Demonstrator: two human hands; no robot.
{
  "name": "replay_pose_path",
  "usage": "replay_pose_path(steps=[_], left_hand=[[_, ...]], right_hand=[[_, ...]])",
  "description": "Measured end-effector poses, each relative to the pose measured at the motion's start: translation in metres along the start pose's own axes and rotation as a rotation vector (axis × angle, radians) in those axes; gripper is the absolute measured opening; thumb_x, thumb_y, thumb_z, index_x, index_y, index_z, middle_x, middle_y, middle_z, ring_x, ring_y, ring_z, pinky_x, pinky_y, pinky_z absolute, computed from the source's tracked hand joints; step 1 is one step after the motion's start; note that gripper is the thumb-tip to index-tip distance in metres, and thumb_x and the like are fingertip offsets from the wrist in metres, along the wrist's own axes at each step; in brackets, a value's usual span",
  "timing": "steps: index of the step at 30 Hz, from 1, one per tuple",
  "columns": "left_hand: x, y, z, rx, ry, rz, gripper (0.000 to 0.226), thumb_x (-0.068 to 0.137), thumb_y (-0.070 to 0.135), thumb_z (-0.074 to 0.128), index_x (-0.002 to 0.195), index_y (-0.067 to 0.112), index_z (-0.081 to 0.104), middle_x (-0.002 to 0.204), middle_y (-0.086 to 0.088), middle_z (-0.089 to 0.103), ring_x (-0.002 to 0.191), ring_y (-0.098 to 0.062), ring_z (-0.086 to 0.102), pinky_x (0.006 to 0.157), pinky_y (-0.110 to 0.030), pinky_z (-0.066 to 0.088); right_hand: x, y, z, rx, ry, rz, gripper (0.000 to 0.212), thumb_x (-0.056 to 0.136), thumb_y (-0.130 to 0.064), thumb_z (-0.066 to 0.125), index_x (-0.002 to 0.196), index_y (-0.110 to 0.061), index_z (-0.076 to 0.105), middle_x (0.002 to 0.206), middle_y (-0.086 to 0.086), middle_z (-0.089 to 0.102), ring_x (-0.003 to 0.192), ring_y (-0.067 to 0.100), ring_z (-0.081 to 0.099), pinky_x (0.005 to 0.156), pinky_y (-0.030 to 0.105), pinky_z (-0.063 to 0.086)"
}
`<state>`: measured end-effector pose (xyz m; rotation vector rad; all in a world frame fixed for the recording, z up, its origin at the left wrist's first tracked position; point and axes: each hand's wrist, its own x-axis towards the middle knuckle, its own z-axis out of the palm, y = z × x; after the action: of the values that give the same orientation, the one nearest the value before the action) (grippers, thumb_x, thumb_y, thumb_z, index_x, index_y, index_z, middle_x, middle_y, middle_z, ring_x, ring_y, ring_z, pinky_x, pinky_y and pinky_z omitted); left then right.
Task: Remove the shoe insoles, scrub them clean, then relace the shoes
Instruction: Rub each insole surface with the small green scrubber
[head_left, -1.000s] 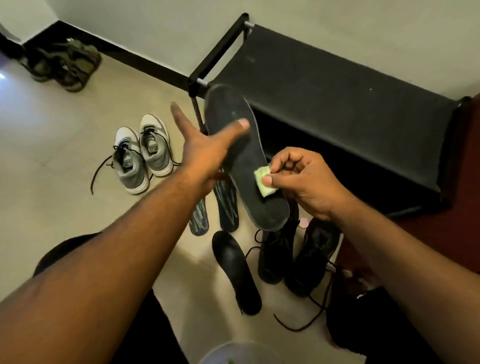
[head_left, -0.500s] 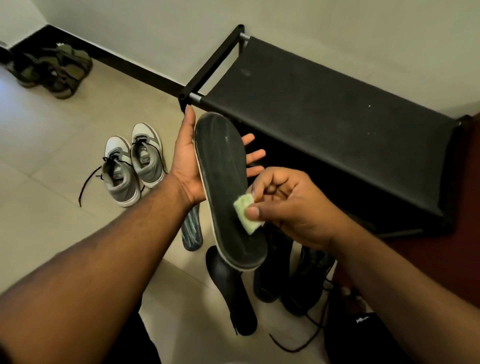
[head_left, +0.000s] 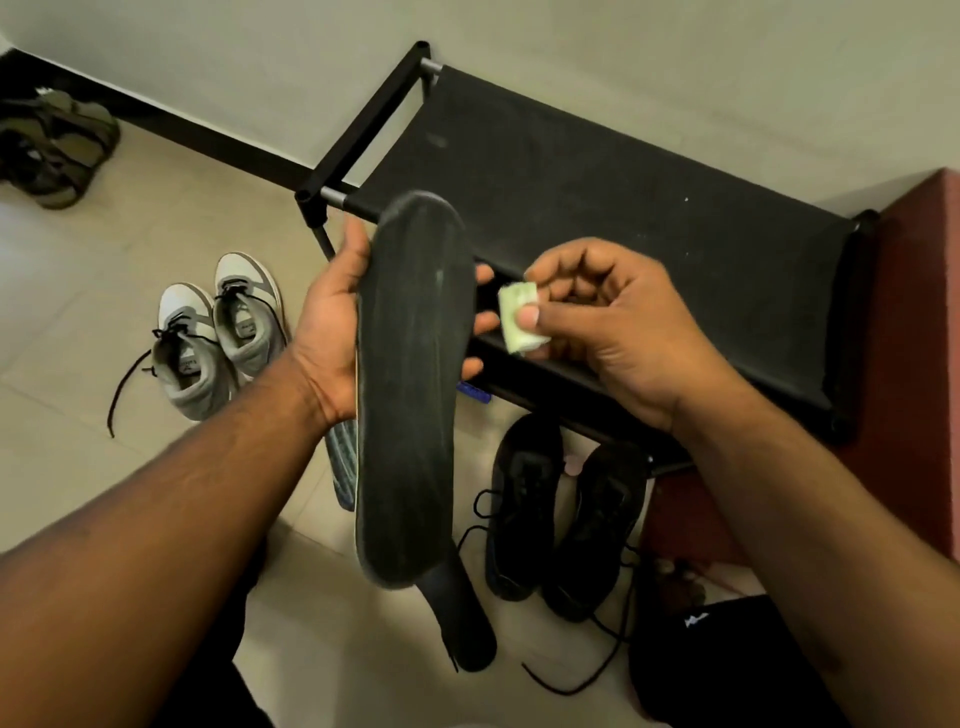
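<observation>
Grey sneakers (head_left: 223, 338) sit on the floor (head_left: 78, 291) at left; the left hand (head_left: 332, 332) cradles a black insole (head_left: 413, 384), fingers (head_left: 480, 325) curled behind its right edge; just right, apart from it, the right hand (head_left: 613, 332) pinches a pale green sponge (head_left: 519, 319); black shoes (head_left: 561, 514) lie below.

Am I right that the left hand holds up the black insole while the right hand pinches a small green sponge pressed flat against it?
Not quite. The left hand does hold up the black insole, and the right hand does pinch the small green sponge, but the sponge is off the insole, to its right with a gap between them. The head view shows this.
</observation>
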<state>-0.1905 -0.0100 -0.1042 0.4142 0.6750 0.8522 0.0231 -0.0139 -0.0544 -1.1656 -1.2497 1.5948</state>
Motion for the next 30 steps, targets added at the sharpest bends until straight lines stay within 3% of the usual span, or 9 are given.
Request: replay_pose_path(steps=[2,5,11,15,18,22,26,30], left_hand=[[-0.001,-0.010,0.008,0.025,-0.048,-0.091,0.092,0.085,0.081,0.020,0.131,0.013,0.063,0.135,-0.013,0.061,0.108,-0.034,0.067,0.082,-0.052,0.055],[0.000,-0.022,0.017,0.053,-0.103,-0.169,0.089,0.089,0.079,0.016,0.130,0.016,0.064,0.140,-0.012,0.057,0.112,-0.036,0.064,0.080,-0.050,0.056],[0.002,-0.036,0.021,0.068,-0.175,-0.266,0.086,0.089,0.077,0.018,0.134,0.016,0.060,0.145,-0.011,0.053,0.120,-0.040,0.058,0.083,-0.056,0.054],[0.003,-0.041,0.026,0.104,-0.176,-0.300,0.085,0.090,0.076,0.018,0.136,0.016,0.057,0.145,-0.011,0.053,0.119,-0.039,0.058,0.082,-0.056,0.054],[0.005,-0.042,0.030,0.141,-0.144,-0.313,0.080,0.092,0.072,0.019,0.131,0.017,0.062,0.141,-0.010,0.057,0.118,-0.039,0.060,0.083,-0.055,0.053],[0.005,-0.044,0.033,0.207,-0.102,-0.334,0.074,0.092,0.069,0.024,0.127,0.018,0.065,0.135,-0.010,0.061,0.116,-0.040,0.061,0.086,-0.054,0.051],[0.004,-0.046,0.032,0.264,-0.041,-0.355,0.072,0.091,0.070,0.023,0.123,0.023,0.068,0.131,-0.013,0.064,0.122,-0.044,0.057,0.085,-0.053,0.053],[0.004,-0.048,0.031,0.254,-0.001,-0.355,0.068,0.091,0.072,0.025,0.135,0.030,0.055,0.132,-0.020,0.062,0.123,-0.048,0.055,0.090,-0.062,0.048]], right_hand=[[0.002,-0.006,-0.007,-0.029,0.113,-0.046,0.021,0.078,0.011,0.071,0.087,-0.007,0.065,0.072,0.006,0.066,0.067,0.018,0.065,0.058,0.027,0.056],[0.004,-0.013,-0.022,-0.157,0.236,-0.096,0.018,0.077,0.007,0.074,0.087,-0.007,0.068,0.077,0.010,0.066,0.070,0.020,0.065,0.063,0.029,0.057],[0.006,-0.015,-0.032,-0.343,0.245,-0.121,0.017,0.076,0.004,0.076,0.085,-0.010,0.071,0.073,0.001,0.067,0.068,0.014,0.066,0.064,0.028,0.057],[0.010,-0.011,-0.032,-0.402,0.272,-0.116,0.015,0.075,0.003,0.075,0.084,-0.008,0.071,0.073,0.005,0.068,0.065,0.012,0.064,0.062,0.027,0.055],[0.011,-0.008,-0.031,-0.428,0.295,-0.104,0.015,0.073,0.002,0.076,0.082,-0.008,0.070,0.076,0.009,0.070,0.067,0.015,0.065,0.066,0.034,0.057],[0.009,-0.004,-0.028,-0.433,0.284,-0.114,0.016,0.072,0.001,0.078,0.082,-0.009,0.071,0.078,0.005,0.071,0.072,0.015,0.068,0.072,0.037,0.058],[0.007,0.001,-0.017,-0.443,0.211,-0.125,0.017,0.074,-0.002,0.078,0.082,-0.015,0.071,0.076,-0.001,0.069,0.070,0.009,0.066,0.069,0.025,0.054],[0.001,0.006,0.001,-0.529,0.096,-0.147,0.017,0.075,-0.005,0.078,0.081,-0.019,0.071,0.074,-0.009,0.065,0.066,-0.001,0.061,0.063,0.016,0.050]])
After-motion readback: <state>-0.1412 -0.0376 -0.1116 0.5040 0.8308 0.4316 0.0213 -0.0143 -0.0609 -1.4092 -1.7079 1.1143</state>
